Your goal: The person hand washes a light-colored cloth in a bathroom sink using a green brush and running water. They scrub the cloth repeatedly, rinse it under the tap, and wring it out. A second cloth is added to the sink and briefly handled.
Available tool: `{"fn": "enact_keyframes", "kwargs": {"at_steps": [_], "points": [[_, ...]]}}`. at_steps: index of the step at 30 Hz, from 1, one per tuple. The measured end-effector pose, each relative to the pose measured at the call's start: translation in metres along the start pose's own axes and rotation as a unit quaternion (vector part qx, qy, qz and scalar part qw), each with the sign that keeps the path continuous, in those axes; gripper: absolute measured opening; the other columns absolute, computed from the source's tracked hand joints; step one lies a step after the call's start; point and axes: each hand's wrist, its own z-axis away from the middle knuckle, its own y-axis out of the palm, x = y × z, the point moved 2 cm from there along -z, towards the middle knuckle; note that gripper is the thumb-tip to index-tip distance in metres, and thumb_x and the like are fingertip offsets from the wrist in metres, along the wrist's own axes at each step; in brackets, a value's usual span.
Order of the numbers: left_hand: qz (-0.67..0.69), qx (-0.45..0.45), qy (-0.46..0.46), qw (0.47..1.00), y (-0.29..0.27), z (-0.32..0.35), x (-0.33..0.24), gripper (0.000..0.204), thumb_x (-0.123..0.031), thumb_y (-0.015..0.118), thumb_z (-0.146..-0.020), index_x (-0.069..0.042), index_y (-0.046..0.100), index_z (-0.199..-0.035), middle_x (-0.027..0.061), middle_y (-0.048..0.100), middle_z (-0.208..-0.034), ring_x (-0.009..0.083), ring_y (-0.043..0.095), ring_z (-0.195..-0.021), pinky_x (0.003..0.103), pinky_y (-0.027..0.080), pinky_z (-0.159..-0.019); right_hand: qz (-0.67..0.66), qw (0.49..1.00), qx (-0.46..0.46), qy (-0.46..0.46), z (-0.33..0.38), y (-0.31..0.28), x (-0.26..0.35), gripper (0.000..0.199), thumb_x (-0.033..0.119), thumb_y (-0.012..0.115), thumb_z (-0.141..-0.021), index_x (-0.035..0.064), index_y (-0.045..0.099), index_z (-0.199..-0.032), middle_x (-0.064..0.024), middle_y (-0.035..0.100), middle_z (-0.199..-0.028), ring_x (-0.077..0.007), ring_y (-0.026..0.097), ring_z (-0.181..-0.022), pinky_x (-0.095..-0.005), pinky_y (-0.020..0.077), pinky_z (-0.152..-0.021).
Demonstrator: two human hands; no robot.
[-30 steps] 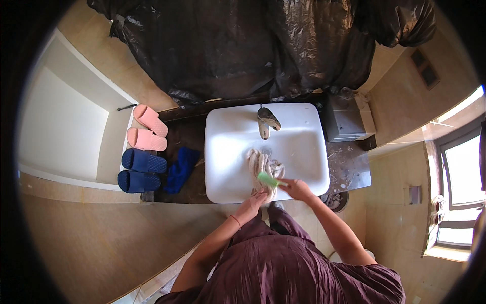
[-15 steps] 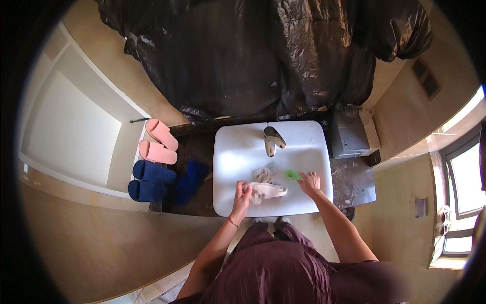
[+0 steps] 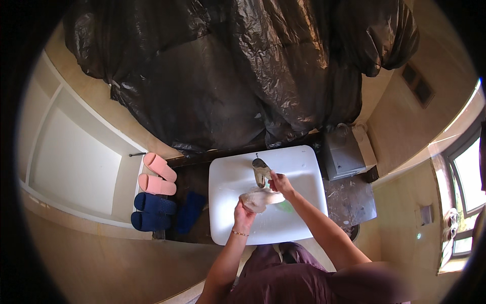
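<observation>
left hand [image 3: 243, 212] grips the lower end of a pale shoe [image 3: 259, 198], held over the white sink [image 3: 228, 223] just in front of the faucet [image 3: 260, 171]. right hand [image 3: 280, 183] rests on the shoe's far end beside the faucet; i cannot tell if it's clenched. a green scrubber [image 3: 286, 206] lies in the sink under the shoe. left of the sink stand 2 pink slippers [image 3: 157, 175] and 2 blue ones [image 3: 151, 212]. a wet one-handed grip could let the shoe slip into the basin.

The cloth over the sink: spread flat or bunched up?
Bunched up: the pale cloth is a crumpled wad held over the white sink by the left hand.
</observation>
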Motion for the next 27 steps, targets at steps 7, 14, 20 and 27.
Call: {"fn": "enact_keyframes", "kwargs": {"at_steps": [7,14,20,27], "points": [[0.017,-0.102,-0.039,0.994,-0.045,-0.047,0.041,0.035,-0.026,0.031,-0.098,-0.007,0.052,-0.117,0.0099,0.058,-0.119,0.0275,0.055,-0.111,0.050,0.043,-0.097,0.165,0.983,-0.037,-0.069,0.030,0.018,0.047,0.047,0.044,0.047,-0.094,0.0014,0.064,-0.080,-0.0051,0.059,-0.063,-0.0128,0.054,-0.057,-0.0296,0.0449,-0.056],[0.020,-0.100,-0.093,0.990,-0.066,-0.113,0.060,0.034,-0.026,0.032,-0.097,-0.009,0.053,-0.118,0.0106,0.057,-0.119,0.0290,0.057,-0.106,0.047,0.046,-0.093,-0.021,0.989,-0.145,-0.009,0.029,-0.012,-0.014,0.047,0.048,0.049,-0.092,0.0053,0.060,-0.108,-0.0038,0.062,-0.092,-0.0149,0.056,-0.082,-0.0309,0.0452,-0.076],[0.014,-0.028,-0.155,0.987,-0.044,-0.107,0.063,0.039,-0.026,0.033,-0.095,-0.002,0.049,-0.122,0.0151,0.057,-0.120,0.0323,0.056,-0.110,0.045,0.046,-0.096,-0.292,0.904,-0.098,0.296,0.020,-0.011,-0.094,0.070,0.064,0.055,-0.081,0.0055,0.047,-0.119,-0.0162,0.054,-0.112,-0.0260,0.056,-0.099,-0.0444,0.0461,-0.087],[-0.040,-0.054,-0.203,0.977,-0.075,-0.074,0.014,0.049,-0.039,0.033,-0.097,-0.007,0.040,-0.134,0.0136,0.047,-0.133,0.0280,0.048,-0.120,0.044,0.040,-0.102,-0.357,0.920,-0.094,0.128,-0.014,0.036,-0.093,0.028,0.014,0.056,-0.090,-0.0022,0.052,-0.113,-0.0132,0.060,-0.105,-0.0230,0.062,-0.094,-0.0383,0.0535,-0.083]]}}
